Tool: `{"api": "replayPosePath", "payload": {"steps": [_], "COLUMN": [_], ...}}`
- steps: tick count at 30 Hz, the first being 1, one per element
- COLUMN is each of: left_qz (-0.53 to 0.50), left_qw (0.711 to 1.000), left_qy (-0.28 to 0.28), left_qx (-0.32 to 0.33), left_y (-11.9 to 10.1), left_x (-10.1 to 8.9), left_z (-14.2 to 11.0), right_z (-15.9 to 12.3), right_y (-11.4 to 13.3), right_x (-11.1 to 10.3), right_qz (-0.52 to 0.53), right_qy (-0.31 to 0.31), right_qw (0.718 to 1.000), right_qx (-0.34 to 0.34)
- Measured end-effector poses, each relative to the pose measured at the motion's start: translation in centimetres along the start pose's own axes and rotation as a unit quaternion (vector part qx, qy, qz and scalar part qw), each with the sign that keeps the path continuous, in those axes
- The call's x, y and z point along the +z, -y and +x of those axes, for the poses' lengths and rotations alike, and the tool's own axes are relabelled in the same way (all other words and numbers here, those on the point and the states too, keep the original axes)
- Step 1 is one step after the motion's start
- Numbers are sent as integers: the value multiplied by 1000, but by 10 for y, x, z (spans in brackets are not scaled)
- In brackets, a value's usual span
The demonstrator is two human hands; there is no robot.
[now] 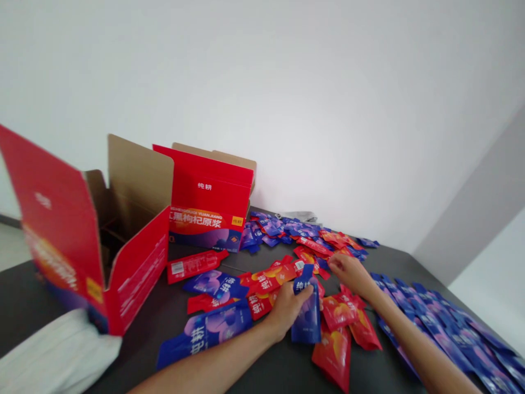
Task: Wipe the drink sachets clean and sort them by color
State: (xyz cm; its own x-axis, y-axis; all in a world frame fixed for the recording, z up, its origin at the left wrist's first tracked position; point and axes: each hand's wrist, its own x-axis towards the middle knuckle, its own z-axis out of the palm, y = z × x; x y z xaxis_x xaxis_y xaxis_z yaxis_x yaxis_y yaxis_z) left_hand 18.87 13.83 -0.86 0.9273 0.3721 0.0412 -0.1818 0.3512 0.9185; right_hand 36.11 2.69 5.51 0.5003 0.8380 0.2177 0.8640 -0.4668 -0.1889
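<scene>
Blue and red sachets lie scattered over the dark table (28, 295), loose and overlapping, so each must be picked out singly. The left hand (287, 309) is closed on a blue sachet (307, 314), thumb over its upper edge, holding it upright just above the pile where its face can be seen. The right hand (348, 272) reaches into the red sachets (344, 314) beyond, fingers curled down onto them; whether it grips one I cannot tell. A row of blue sachets (447, 323) lies grouped at the right. An open red box (82, 246) stands at the left, flaps up, with a second box (207, 210) behind it.
</scene>
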Motion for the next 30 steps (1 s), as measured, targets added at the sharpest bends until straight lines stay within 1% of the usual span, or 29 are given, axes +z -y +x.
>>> {"api": "replayPosePath", "payload": {"steps": [2,4,6,8,10,12,14,17,19,22,26,30], "left_qz": [-4,-11,-7,26,64,73,57,28,4,-13,0,23], "left_qw": [1000,999,999,997,991,989,992,996,998,999,997,994], "left_qy": [-19,-26,-39,-76,-119,-130,-110,-84,-68,-49,-71,-104], "left_qx": [-9,-20,-25,-11,12,20,16,12,8,-3,-13,-21], "left_y": [-1,-1,-2,-4,-7,-9,-9,-7,-5,-5,-5,-3], "left_x": [2,2,3,3,2,2,3,4,4,4,3,1], "left_z": [-1,-2,-3,-4,-5,-6,-6,-6,-4,-4,-4,-4], "right_z": [16,24,28,28,28,28,28,29,28,24,24,40], "right_y": [-21,-33,-38,-38,-38,-36,-35,-36,-40,-48,-49,-42], "right_x": [21,42,58,69,74,74,70,58,49,40,40,40], "right_qz": [-36,-56,-82,-107,-130,-152,-172,-197,-207,-212,-228,-262], "right_qy": [-11,-17,-31,-44,-52,-53,-46,-33,-26,-12,14,39], "right_qw": [999,998,995,991,987,984,982,979,978,976,971,962], "right_qx": [21,33,52,68,76,71,55,33,32,47,69,59]}}
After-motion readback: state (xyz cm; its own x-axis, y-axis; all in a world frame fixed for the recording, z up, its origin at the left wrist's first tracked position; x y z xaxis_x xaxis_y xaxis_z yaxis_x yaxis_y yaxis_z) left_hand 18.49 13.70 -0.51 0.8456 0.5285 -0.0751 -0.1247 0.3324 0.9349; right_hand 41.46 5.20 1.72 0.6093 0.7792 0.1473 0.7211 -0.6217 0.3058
